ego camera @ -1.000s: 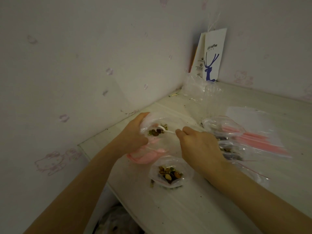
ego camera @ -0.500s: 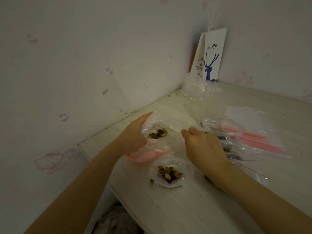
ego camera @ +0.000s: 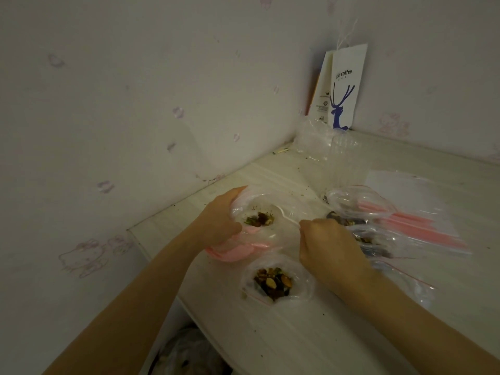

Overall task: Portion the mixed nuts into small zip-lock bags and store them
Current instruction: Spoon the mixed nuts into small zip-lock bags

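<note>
Desk (ego camera: 311,342): spoon (ego camera: 289,220) tip L, into bag (ego camera: 253,203)

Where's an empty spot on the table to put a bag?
Bare tabletop lies at the near edge, this side of the open nut bag, and along the wall beyond the left hand. Around the right hand and zip-lock bag pile it's crowded.

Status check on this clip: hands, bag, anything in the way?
Left hand grips open bag, nuts inside. Right hand pinches white spoon at its mouth. Second bag of nuts lies just nearer, not blocking.
</note>
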